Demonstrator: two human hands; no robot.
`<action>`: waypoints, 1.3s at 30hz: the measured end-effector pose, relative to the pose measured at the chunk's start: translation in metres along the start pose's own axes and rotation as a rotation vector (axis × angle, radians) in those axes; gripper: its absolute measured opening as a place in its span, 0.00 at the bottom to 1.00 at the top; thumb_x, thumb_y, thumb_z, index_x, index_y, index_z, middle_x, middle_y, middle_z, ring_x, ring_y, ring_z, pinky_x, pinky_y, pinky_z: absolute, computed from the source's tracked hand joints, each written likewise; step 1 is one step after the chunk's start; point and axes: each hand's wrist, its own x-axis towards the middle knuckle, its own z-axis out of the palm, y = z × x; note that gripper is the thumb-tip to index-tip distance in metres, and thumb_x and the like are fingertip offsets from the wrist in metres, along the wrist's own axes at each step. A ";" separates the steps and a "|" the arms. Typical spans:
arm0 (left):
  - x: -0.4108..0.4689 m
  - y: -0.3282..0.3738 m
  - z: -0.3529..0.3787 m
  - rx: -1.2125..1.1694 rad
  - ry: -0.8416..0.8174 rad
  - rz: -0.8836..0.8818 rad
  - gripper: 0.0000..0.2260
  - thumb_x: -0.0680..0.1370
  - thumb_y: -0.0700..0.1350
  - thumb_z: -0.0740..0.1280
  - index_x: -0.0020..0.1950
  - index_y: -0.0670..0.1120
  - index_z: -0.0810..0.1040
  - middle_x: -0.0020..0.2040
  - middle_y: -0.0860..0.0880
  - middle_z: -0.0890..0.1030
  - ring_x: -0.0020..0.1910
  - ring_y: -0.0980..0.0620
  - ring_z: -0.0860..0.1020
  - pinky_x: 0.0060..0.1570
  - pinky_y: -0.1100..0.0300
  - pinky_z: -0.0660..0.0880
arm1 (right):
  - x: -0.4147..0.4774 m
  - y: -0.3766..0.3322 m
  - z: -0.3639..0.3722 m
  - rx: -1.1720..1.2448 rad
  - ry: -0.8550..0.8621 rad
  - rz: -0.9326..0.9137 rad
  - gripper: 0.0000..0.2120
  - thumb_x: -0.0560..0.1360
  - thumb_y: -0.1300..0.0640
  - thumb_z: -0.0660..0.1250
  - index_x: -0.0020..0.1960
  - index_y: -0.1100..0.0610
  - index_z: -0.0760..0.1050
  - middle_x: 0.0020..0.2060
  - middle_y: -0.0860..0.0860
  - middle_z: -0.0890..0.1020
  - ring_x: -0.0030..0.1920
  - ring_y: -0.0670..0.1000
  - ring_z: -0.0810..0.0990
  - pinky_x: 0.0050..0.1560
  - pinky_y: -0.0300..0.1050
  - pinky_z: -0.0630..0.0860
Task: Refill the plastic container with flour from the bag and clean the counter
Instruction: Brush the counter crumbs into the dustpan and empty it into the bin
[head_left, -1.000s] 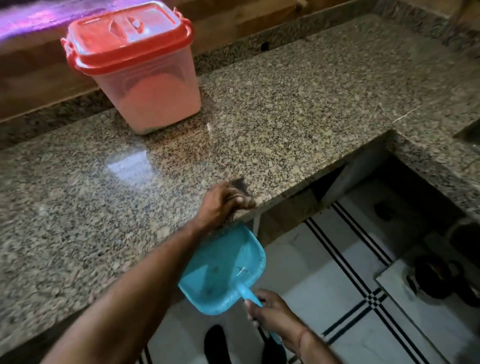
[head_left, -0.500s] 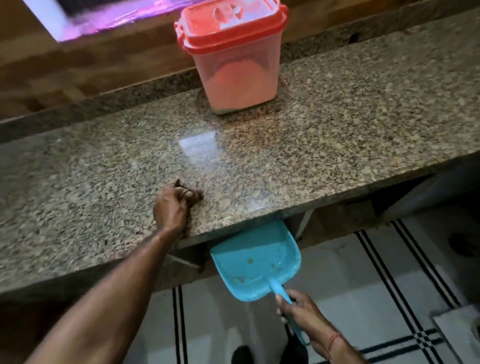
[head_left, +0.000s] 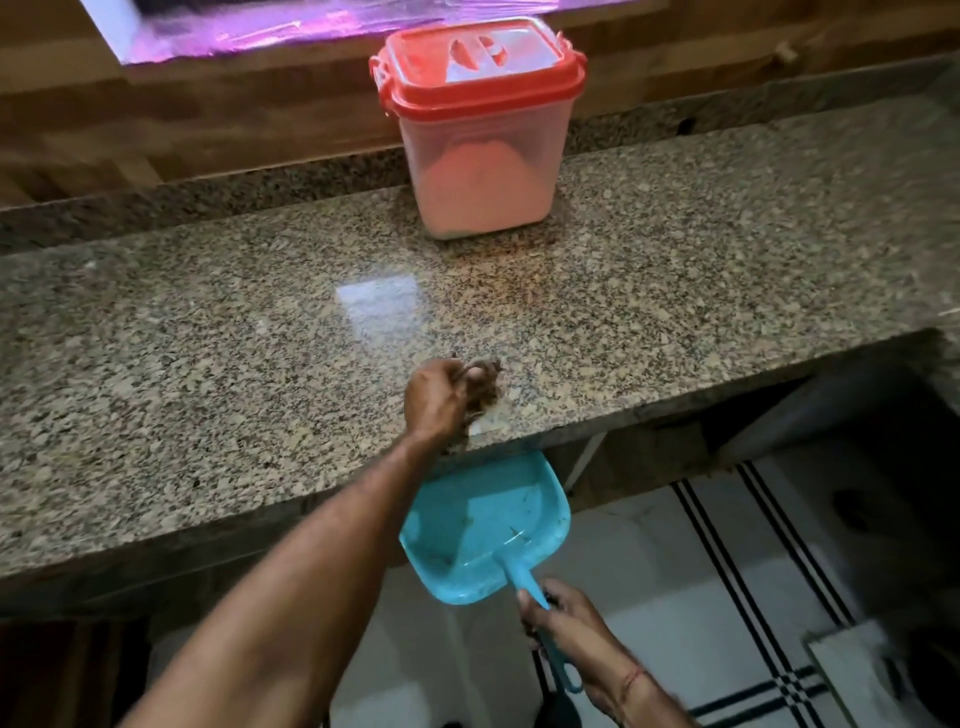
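A clear plastic container (head_left: 483, 171) with a closed red lid stands at the back of the granite counter (head_left: 208, 353), partly filled with flour. My left hand (head_left: 441, 397) rests near the counter's front edge, shut on a small dark cloth (head_left: 485, 389). Just below that edge hangs a turquoise dustpan (head_left: 483, 530) with a few crumbs in it. My right hand (head_left: 566, 629) grips its handle. No flour bag is in view.
A wooden wall and a purple-lit window strip (head_left: 322, 26) run behind the counter. Below is a white tiled floor with black stripes (head_left: 727, 597). The counter turns a corner at the far right (head_left: 940, 364).
My left hand with the cloth has moved along the front edge to just above the dustpan. The dustpan stays under the edge. The view has shifted, with the container now near centre.
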 end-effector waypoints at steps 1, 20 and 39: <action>0.004 -0.001 -0.007 0.031 -0.036 0.056 0.07 0.79 0.51 0.71 0.49 0.49 0.85 0.44 0.51 0.86 0.40 0.53 0.84 0.37 0.59 0.83 | -0.001 0.000 0.000 -0.004 -0.001 0.004 0.09 0.81 0.54 0.68 0.54 0.59 0.78 0.36 0.52 0.78 0.36 0.49 0.75 0.36 0.39 0.72; -0.015 -0.023 -0.005 0.443 -0.230 0.335 0.11 0.82 0.53 0.66 0.42 0.51 0.75 0.42 0.47 0.81 0.34 0.59 0.71 0.33 0.65 0.67 | -0.006 -0.007 0.022 0.033 0.111 0.018 0.09 0.81 0.51 0.66 0.51 0.58 0.77 0.35 0.52 0.79 0.29 0.47 0.73 0.31 0.41 0.67; -0.045 -0.004 -0.017 0.020 0.092 0.145 0.09 0.82 0.46 0.66 0.58 0.47 0.84 0.50 0.51 0.86 0.41 0.62 0.80 0.34 0.71 0.76 | -0.022 -0.009 0.049 0.159 0.125 0.035 0.07 0.82 0.54 0.65 0.54 0.57 0.79 0.35 0.54 0.76 0.29 0.47 0.72 0.27 0.38 0.67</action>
